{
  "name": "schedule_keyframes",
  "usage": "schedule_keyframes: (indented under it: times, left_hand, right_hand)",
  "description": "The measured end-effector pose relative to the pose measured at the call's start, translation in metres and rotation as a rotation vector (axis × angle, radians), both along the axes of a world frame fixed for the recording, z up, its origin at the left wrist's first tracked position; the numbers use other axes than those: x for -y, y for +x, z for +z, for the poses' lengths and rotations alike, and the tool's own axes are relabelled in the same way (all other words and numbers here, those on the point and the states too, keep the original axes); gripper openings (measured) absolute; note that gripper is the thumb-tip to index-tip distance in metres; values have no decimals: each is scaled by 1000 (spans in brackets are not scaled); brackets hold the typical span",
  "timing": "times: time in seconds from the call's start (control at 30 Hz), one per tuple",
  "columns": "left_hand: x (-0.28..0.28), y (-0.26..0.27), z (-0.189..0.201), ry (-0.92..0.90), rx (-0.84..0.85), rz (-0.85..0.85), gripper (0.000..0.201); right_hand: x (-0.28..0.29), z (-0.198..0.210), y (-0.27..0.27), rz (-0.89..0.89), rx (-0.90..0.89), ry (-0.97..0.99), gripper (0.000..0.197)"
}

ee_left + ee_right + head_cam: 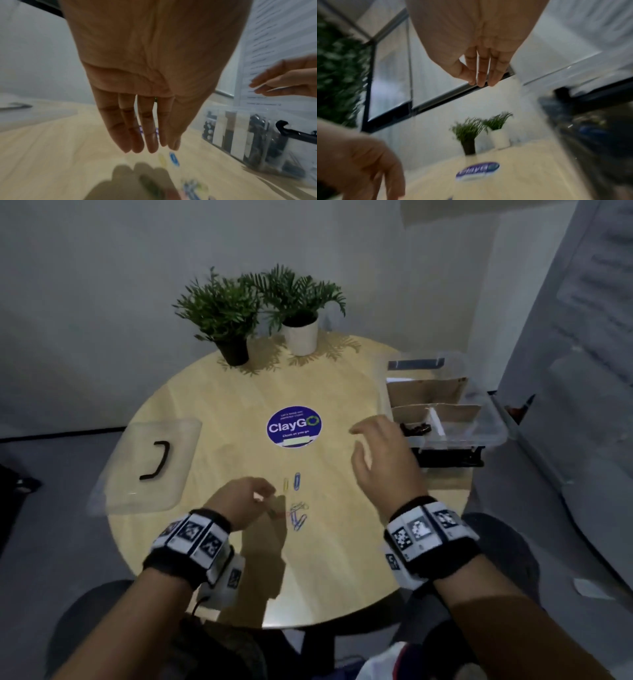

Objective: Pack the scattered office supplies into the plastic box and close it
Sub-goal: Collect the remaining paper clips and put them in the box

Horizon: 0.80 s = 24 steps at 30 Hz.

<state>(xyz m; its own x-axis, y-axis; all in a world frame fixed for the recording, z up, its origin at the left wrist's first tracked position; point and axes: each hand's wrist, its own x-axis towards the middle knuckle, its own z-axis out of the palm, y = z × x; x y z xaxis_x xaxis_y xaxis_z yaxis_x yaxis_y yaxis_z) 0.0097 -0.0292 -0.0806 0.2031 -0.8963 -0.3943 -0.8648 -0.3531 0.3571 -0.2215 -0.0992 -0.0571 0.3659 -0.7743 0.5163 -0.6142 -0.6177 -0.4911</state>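
A: Head view first. Where are the hands?

B: Both are above the round table (212, 405). The left hand (239, 501) is low, over the paper clips (297, 515). Its fingers bend toward the thumb, and something small and greenish seems to be between the fingertips, but it is blurred and I cannot tell if the hand really holds it.

A: And the right hand (383, 460)?

B: It hovers higher, with the fingers spread and relaxed, and it holds nothing. In the right wrist view its fingers (481, 70) are nearly straight and close together.

A: Where is the plastic box (445, 419)?

B: At the right edge of the table, just beside the right hand and well apart from the left one. It stands without its cover, with cardboard dividers inside and dark items in one compartment. The clear lid (147, 467) with a black handle lies at the left edge.

A: Are more clips there?

B: Yes, a yellow clip (286, 484) and a blue clip (297, 481) lie between the hands, near the sticker (294, 426).
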Motion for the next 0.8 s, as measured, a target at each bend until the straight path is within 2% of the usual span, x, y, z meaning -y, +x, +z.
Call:
schedule_keyframes:
  times: [0.07, 0.13, 0.2, 0.27, 0.37, 0.5, 0.6, 0.7, 0.8]
  left_hand:
    - [-13, 0, -13, -2, -21, -14, 27]
    - [-17, -3, -24, -10, -35, -42, 29]
    - [-16, -3, -33, -33, -31, -48, 31]
    - [-11, 1, -37, -66, -2, -70, 24]
    - [-6, 11, -36, -50, 13, -125, 12]
    - [-6, 18, -36, -49, -56, -128, 5]
    - [-7, 22, -37, -147, -133, -93, 15]
    - [-8, 27, -36, -134, -70, -120, 25]
    - [-7, 33, -39, -127, -49, -134, 23]
  right_hand:
    - [-9, -18, 25, 88, -167, 160, 22]
    - [-17, -36, 47, 224, -439, 368, 25]
    - [-20, -50, 62, 349, -684, 449, 27]
    - [-20, -59, 71, 395, -801, 454, 25]
    - [-18, -63, 78, 396, -790, 485, 6]
    - [-18, -62, 79, 379, -779, 533, 11]
    - [-19, -61, 76, 354, -785, 590, 8]
    - [-18, -62, 70, 241, -576, 695, 12]
    - [-15, -61, 74, 167, -366, 765, 21]
